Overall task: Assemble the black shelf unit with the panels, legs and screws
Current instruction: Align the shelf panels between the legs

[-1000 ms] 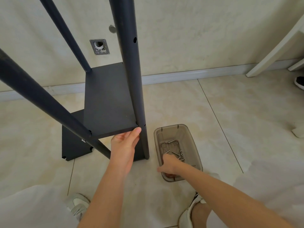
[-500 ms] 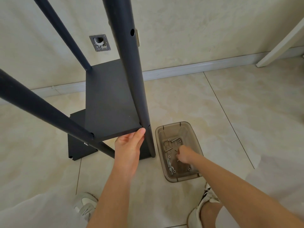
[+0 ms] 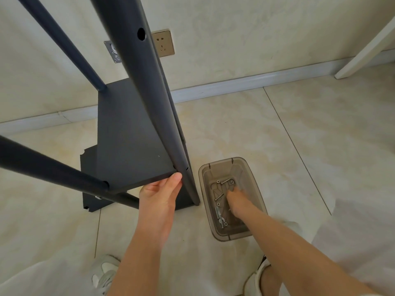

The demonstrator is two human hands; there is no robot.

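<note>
fingers (image 3: 174, 180) of left hand (image 3: 159, 201) grip the shelf panel (image 3: 128, 146) front edge, beside the near leg (image 3: 149, 92). shelf unit stands on the floor, legs' long axis up, panel flat. looks stiff and light; hold at that corner. right hand (image 3: 237, 199) in tray (image 3: 256, 189) among screws (image 3: 218, 196), small, likely slippery; grip blurred, cannot tell.
</note>
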